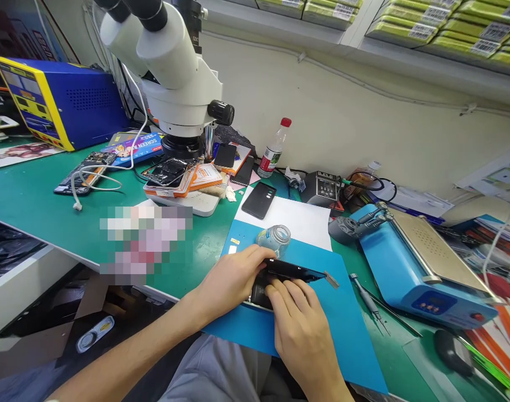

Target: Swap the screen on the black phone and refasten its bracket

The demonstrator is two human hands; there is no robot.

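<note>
My left hand [232, 279] is closed on the left end of a thin black phone screen [294, 269], which is tilted up from an opened phone body [260, 292]. The body's dark inside shows between my hands, low over the blue mat [347, 335]. My right hand [303, 329] has its fingers bent together at the gap between screen and body; its fingertips are partly hidden. A small grey flat strip [332, 280] sticks out past the screen's right end. Just behind the screen stands a glass jar [275, 239].
A black phone [258, 200] lies on white paper [309, 218] farther back. To the left stands a microscope [179, 84]; on the right are a screwdriver-like tool [368, 301] and a blue heating plate machine [422, 268]. A red-capped bottle [273, 151] is by the wall.
</note>
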